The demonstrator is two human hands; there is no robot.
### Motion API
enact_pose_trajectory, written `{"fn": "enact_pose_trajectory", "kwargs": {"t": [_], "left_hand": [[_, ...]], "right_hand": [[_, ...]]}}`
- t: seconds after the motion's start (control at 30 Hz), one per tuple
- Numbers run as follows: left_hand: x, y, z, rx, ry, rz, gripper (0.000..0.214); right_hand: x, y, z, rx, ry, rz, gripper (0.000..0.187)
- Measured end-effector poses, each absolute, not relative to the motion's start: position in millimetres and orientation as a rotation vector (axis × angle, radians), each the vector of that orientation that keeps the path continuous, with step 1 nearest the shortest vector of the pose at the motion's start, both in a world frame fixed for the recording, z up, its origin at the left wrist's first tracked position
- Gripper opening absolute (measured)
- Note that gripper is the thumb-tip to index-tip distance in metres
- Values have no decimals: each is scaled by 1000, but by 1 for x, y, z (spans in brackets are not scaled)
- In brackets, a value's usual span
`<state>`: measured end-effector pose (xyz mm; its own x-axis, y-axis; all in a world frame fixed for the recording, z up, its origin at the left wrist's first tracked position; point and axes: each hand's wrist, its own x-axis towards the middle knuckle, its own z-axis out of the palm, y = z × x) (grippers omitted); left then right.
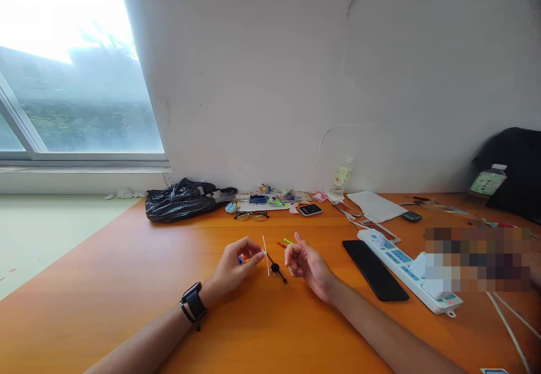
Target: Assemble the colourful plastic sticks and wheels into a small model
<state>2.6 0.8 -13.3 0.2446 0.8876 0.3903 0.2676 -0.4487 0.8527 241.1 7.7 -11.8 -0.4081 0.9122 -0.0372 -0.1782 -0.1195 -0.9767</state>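
Observation:
My left hand [236, 260] pinches a thin white stick [266, 255] at its middle between thumb and fingertips. Small blue and orange pieces [243, 259] show partly behind its fingers; I cannot tell if they are held. Just right of the stick, a black piece with a round hub and thin arms [274, 267] lies on the table. My right hand [310, 264] hovers to the right, thumb raised apart from loosely curled fingers, with nothing visible in it. Beside its fingertips are a red stick [281, 245] and a green stick [288, 241], partly hidden by the hand.
Glasses [252, 216], a black plastic bag [183, 200], small colourful parts [276, 198] and a bottle [342, 179] line the wall side. At right lie a black phone-like slab [374, 270] and a white power strip [408, 270] with cables. A blurred person's hand shows at far right.

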Motion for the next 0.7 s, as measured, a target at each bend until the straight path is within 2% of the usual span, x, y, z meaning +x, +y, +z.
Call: {"fn": "enact_pose_trajectory", "kwargs": {"t": [0.33, 0.57, 0.7], "left_hand": [[2, -2, -5, 1799, 1027, 1270, 32], [2, -4, -3, 1661, 955, 1252, 33], [3, -3, -4, 1516, 981, 1268, 34]], "right_hand": [[243, 13, -13, -1003, -1267, 1358, 68], [240, 18, -25, -1035, -1646, 989, 47], [239, 17, -29, -1051, -1716, 907, 42]]}}
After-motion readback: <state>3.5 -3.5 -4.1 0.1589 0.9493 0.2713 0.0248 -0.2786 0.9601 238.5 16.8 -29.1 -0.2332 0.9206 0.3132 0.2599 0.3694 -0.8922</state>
